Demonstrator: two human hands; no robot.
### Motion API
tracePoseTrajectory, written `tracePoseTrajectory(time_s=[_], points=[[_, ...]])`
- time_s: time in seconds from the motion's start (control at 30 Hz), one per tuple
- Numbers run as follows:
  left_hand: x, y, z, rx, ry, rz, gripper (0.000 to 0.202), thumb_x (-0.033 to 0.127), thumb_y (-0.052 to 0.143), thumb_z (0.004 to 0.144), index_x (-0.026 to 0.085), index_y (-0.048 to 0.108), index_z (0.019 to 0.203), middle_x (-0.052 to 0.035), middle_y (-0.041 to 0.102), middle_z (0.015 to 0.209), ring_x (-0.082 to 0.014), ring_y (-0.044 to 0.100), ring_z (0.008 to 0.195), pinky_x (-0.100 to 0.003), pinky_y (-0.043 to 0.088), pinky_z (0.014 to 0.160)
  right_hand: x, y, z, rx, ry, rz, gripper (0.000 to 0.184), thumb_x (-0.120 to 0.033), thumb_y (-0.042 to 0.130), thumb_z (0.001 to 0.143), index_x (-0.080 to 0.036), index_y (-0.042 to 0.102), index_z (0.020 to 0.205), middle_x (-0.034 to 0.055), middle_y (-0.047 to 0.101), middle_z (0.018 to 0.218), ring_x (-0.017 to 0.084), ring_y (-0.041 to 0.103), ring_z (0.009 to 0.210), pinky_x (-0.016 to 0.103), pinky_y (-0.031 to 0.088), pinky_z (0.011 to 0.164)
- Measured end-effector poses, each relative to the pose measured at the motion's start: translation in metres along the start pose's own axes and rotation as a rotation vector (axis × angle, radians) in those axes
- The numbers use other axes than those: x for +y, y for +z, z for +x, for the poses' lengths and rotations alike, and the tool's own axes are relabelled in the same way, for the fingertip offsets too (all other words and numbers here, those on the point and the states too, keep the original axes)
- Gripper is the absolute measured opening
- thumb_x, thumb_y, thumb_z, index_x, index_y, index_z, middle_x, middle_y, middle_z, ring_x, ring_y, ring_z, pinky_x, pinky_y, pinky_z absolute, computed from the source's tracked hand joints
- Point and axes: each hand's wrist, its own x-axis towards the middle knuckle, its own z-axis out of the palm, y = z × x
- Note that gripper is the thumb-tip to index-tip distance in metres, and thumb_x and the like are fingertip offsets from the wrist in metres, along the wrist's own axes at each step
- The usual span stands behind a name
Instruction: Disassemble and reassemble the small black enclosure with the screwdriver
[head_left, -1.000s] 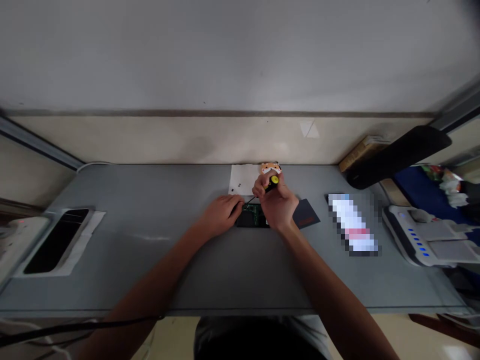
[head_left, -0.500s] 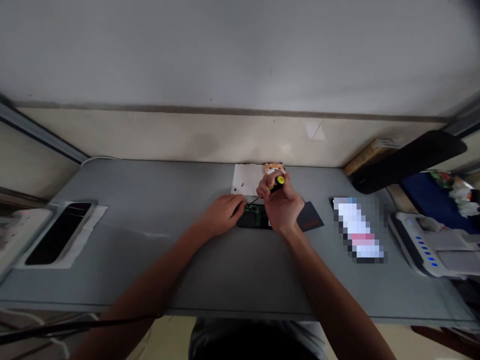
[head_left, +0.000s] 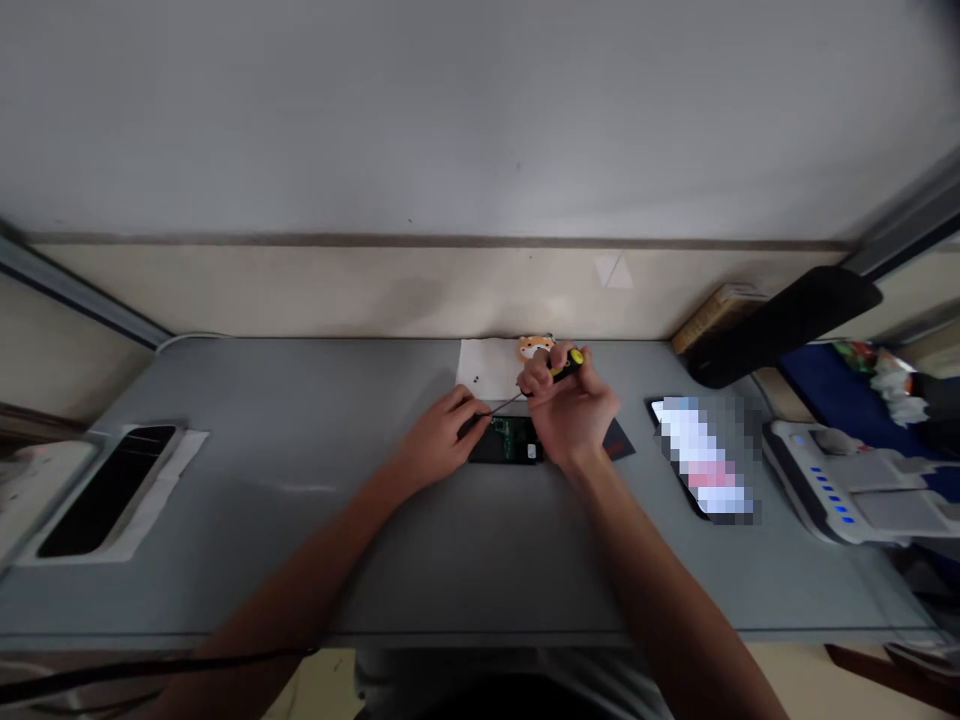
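Note:
My right hand (head_left: 570, 425) is wrapped round a screwdriver (head_left: 568, 365) with a black and yellow handle. Its thin shaft points left and down to the fingertips of my left hand (head_left: 442, 435). My left thumb and fingers are pinched together at the screwdriver's tip; whatever small thing is between them is hidden. Directly beneath lies a flat black electronic device (head_left: 487, 446) with a bare green circuit board (head_left: 508, 432). Behind it, small dark bits (head_left: 475, 379) rest on a white sheet of paper (head_left: 487, 362). A dark card (head_left: 619, 441) is partly covered by my right wrist.
An orange and white animal-face item (head_left: 534, 346) is at the back edge. Left, a black phone (head_left: 109, 490) lies on white paper. Right are a lit, pixelated phone (head_left: 705, 460), a power strip with blue lights (head_left: 825, 495) and a long black object (head_left: 784, 325).
The screwdriver's tip has shifted off the circuit board toward my left fingertips, and its handle has tilted lower to the right. The camera view has shifted slightly.

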Motion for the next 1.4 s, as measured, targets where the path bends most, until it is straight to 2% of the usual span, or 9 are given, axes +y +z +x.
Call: tracePoseTrajectory(time_s=[0.23,0.47,0.67,0.8,0.9,1.0,1.1,1.27,1.4], points=[[0.004,-0.006,0.019,0.049,-0.116,0.025,0.028,0.042,0.053,0.105,0.024,0.072,0.094,-0.0018,0.064,0.088,-0.0168,0.062,0.081,-0.029,0.053,0.078,-0.029,-0.025,0.013,0.117,-0.123,-0.022,0.043,-0.060,0.048,0.094,-0.026,0.040,0.068,-0.0028,0.024,0.064,0.017,0.027,0.056,0.032,0.035,0.054],[0.012,0.006,0.078,-0.165,-0.005,0.232,0.014,0.029,0.066,0.099,0.020,0.076,0.094,-0.0050,0.073,0.094,-0.0205,0.069,0.085,-0.033,0.051,0.083,-0.039,-0.063,0.026,0.194,-0.270,0.033,0.034,-0.047,0.046,0.095,-0.025,0.044,0.069,-0.0032,0.029,0.064,0.015,0.030,0.053,0.029,0.036,0.052],[0.012,0.018,0.092,-0.241,0.070,0.277,0.015,0.025,0.063,0.100,0.022,0.077,0.099,-0.0063,0.076,0.105,-0.0238,0.072,0.099,-0.033,0.052,0.087,-0.044,-0.069,0.027,0.208,-0.288,-0.011,0.040,-0.054,0.052,0.093,-0.024,0.045,0.068,-0.0038,0.028,0.065,0.014,0.031,0.053,0.028,0.035,0.050],[0.013,0.011,0.085,-0.187,0.046,0.270,0.023,0.026,0.061,0.100,0.023,0.072,0.120,-0.0087,0.072,0.117,-0.0252,0.070,0.107,-0.036,0.053,0.091,-0.053,-0.064,0.025,0.179,-0.281,-0.054,0.040,-0.053,0.052,0.096,-0.024,0.048,0.067,-0.0024,0.034,0.066,0.013,0.034,0.053,0.027,0.035,0.049],[0.020,0.004,0.060,-0.132,0.042,0.163,0.040,0.037,0.064,0.099,0.025,0.062,0.137,-0.0090,0.068,0.125,-0.0263,0.066,0.117,-0.040,0.052,0.100,-0.063,-0.062,0.021,0.114,-0.284,-0.121,0.040,-0.053,0.052,0.097,-0.024,0.052,0.069,-0.0012,0.039,0.068,0.012,0.039,0.055,0.027,0.037,0.050],[0.026,0.002,0.025,-0.218,0.059,0.081,0.068,0.046,0.077,0.089,0.031,0.050,0.149,-0.0089,0.062,0.141,-0.0291,0.057,0.131,-0.044,0.047,0.110,-0.075,-0.059,0.016,0.117,-0.315,-0.186,0.040,-0.057,0.053,0.095,-0.024,0.055,0.072,0.0004,0.043,0.072,0.014,0.042,0.058,0.029,0.039,0.051],[0.026,0.007,0.002,-0.266,0.023,0.099,0.067,0.041,0.079,0.087,0.031,0.052,0.147,-0.0086,0.062,0.143,-0.0301,0.055,0.134,-0.047,0.043,0.114,-0.087,-0.056,0.011,0.123,-0.355,-0.232,0.039,-0.059,0.056,0.093,-0.025,0.056,0.073,0.0006,0.044,0.071,0.014,0.044,0.059,0.029,0.040,0.052],[0.020,0.010,0.004,-0.221,-0.078,0.043,0.067,0.034,0.083,0.083,0.030,0.054,0.144,-0.0083,0.065,0.141,-0.0297,0.057,0.133,-0.048,0.041,0.116,-0.096,-0.051,0.002,0.067,-0.480,-0.253,0.036,-0.051,0.061,0.094,-0.024,0.057,0.071,0.0003,0.046,0.070,0.013,0.048,0.059,0.030,0.040,0.053],[0.022,0.004,0.011,-0.226,-0.089,0.035,0.064,0.031,0.083,0.082,0.031,0.057,0.141,-0.0078,0.068,0.136,-0.0296,0.061,0.128,-0.049,0.039,0.116,-0.090,-0.049,-0.010,0.044,-0.476,-0.291,0.038,-0.053,0.062,0.093,-0.023,0.058,0.070,-0.0004,0.046,0.068,0.012,0.046,0.058,0.030,0.040,0.054]])
